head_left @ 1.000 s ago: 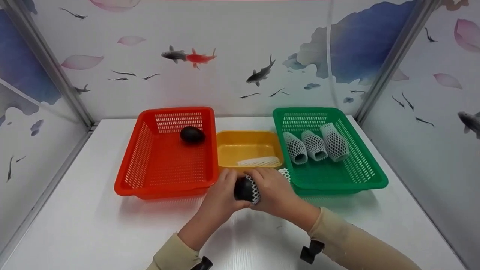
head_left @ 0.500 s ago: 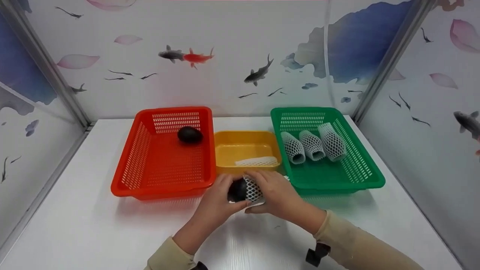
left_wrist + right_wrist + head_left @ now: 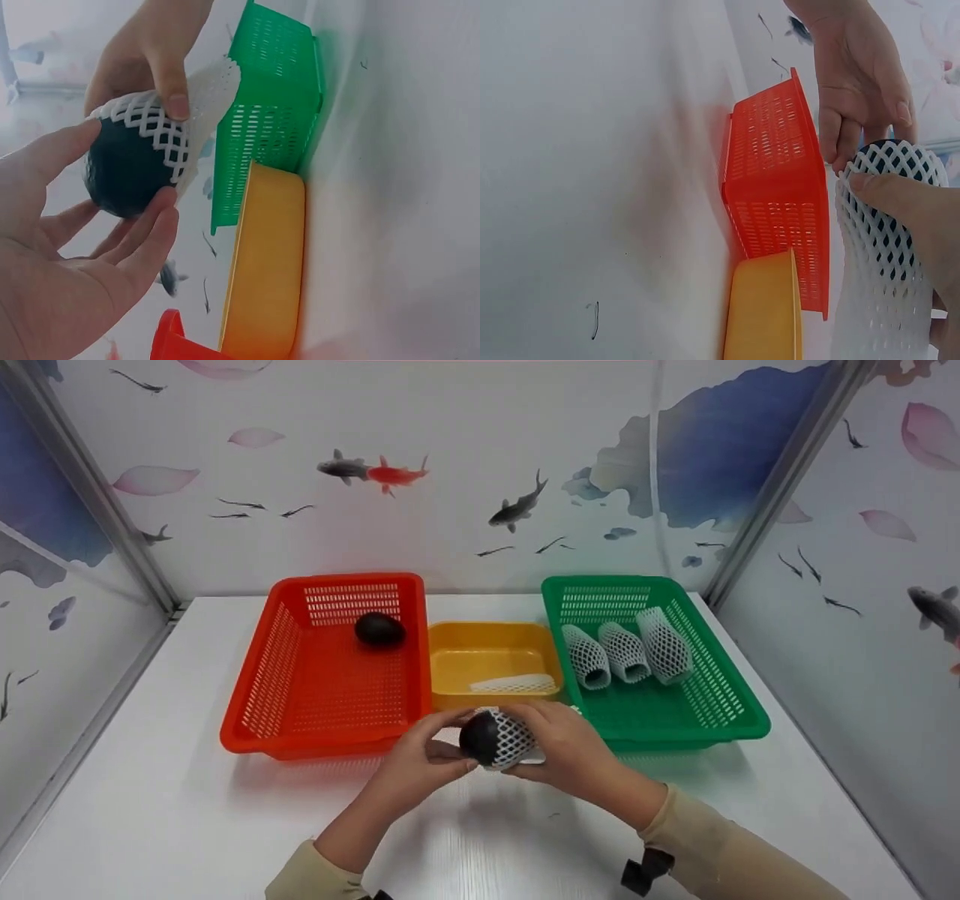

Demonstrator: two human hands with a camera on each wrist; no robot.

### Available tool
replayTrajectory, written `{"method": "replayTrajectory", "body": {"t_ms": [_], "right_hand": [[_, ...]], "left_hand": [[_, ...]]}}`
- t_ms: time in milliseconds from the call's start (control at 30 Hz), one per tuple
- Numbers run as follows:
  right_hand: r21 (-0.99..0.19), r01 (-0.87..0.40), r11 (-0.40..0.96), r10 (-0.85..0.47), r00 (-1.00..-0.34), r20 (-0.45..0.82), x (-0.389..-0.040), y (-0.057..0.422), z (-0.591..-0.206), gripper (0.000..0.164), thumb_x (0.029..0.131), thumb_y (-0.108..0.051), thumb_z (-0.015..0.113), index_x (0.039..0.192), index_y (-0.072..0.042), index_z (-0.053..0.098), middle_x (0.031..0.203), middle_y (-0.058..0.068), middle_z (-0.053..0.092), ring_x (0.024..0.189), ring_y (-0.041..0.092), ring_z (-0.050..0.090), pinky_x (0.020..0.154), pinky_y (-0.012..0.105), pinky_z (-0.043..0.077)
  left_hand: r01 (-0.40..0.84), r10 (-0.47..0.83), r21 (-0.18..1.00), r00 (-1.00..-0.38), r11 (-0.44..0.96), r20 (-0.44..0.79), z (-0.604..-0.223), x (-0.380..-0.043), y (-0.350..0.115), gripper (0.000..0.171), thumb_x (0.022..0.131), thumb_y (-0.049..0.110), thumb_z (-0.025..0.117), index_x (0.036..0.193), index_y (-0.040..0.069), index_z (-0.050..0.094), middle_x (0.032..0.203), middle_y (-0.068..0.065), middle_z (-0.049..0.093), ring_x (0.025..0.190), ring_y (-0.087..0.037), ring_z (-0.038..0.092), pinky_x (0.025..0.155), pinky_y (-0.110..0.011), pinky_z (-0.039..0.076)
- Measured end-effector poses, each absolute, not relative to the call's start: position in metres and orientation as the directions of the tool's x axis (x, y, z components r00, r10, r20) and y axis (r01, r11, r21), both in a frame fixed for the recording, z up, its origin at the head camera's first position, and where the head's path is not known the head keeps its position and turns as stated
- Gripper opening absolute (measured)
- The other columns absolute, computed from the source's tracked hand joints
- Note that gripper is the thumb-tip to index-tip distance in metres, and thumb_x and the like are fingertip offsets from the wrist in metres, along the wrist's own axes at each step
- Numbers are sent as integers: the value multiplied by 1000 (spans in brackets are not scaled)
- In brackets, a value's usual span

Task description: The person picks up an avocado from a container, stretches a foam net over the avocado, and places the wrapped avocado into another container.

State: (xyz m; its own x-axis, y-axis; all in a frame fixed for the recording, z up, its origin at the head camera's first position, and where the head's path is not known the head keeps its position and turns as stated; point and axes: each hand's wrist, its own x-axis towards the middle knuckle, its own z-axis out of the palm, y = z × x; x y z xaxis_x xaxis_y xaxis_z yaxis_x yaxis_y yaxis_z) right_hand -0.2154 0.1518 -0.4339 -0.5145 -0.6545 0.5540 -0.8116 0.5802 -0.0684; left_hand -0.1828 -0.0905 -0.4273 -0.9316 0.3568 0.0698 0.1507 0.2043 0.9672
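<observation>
A dark avocado (image 3: 478,739) sits partly inside a white foam net sleeve (image 3: 513,739), held above the table in front of the yellow tray. My right hand (image 3: 574,750) grips the sleeve around the covered part, thumb pressed on the mesh near its edge. The bare end faces my left hand (image 3: 412,761), whose thumb and fingertips hold it from both sides. In the left wrist view the net covers one side of the avocado (image 3: 127,169), and its loose tail trails away. The right wrist view shows the long sleeve (image 3: 885,270) stretched over the dark fruit.
A red basket (image 3: 251,690) on the left holds another avocado (image 3: 379,629). The yellow tray (image 3: 487,635) in the middle has a flat net sleeve (image 3: 514,683) in it. On the right, a green basket (image 3: 675,733) contains 3 net-covered items (image 3: 626,652).
The sleeve has come further over the avocado, showing more mesh. My left hand has drawn back leftward from a close grip to a hold at the bare end; my right hand has shifted slightly right.
</observation>
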Motion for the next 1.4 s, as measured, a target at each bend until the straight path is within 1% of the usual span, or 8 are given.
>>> {"method": "replayTrajectory", "body": {"t_ms": [133,267,433,633,767,933,1133,1400], "right_hand": [[-76,-814,575,-652,-513,559,-215,153,-434,78,67,-37,91,127,-6,52,118,8,61,104,25,59,88,40,52],[-72,-827,557,-661,-494,565,-214,153,-436,77,66,-35,92,125,-6,52,115,8,61,102,25,60,88,39,53],[-61,-839,540,-682,-479,553,-214,151,-437,76,67,-34,91,125,-5,53,117,9,61,104,26,60,90,39,52],[-57,-857,512,-688,-449,570,-216,146,-437,77,66,-32,92,126,-2,53,120,11,59,106,27,59,91,40,51],[-52,-868,494,-688,-427,587,-218,142,-437,79,64,-31,93,126,-1,53,120,13,59,106,28,59,92,40,51],[-62,-861,505,-688,-445,573,-217,138,-434,80,65,-32,92,127,-1,52,123,11,57,109,27,57,94,39,50],[-69,-848,525,-687,-470,555,-216,133,-431,75,68,-35,90,126,-3,53,124,10,58,112,25,56,96,39,49],[-51,-869,493,-692,-427,582,-219,127,-432,66,67,-31,90,118,-4,58,117,9,60,107,26,56,93,38,49]], "left_hand": [[71,370,989,-929,129,18,-427,-187,-100,43,91,5,66,133,7,60,134,-17,55,99,-28,67,90,-41,52],[54,339,990,-941,130,7,-429,-189,-101,36,89,4,69,125,6,67,127,-15,62,97,-29,68,87,-40,53],[18,268,990,-963,138,-20,-432,-189,-94,37,83,1,75,120,7,70,124,-15,63,99,-29,68,84,-38,54],[1,216,988,-976,156,-33,-429,-186,-88,39,83,-1,75,120,6,69,126,-16,62,101,-29,67,84,-37,54],[16,205,989,-979,147,-15,-427,-185,-85,39,83,-1,75,121,6,69,125,-16,62,104,-30,66,84,-36,54],[76,188,982,-981,171,43,-428,-185,-81,38,83,2,75,120,6,69,120,-13,65,107,-29,63,85,-35,55],[88,180,988,-982,129,64,-429,-184,-75,40,82,-1,76,120,1,65,117,-15,64,106,-31,63,84,-35,55],[52,150,985,-988,167,27,-427,-187,-68,39,81,-3,76,116,4,59,113,-13,64,104,-29,64,84,-36,55]]}}
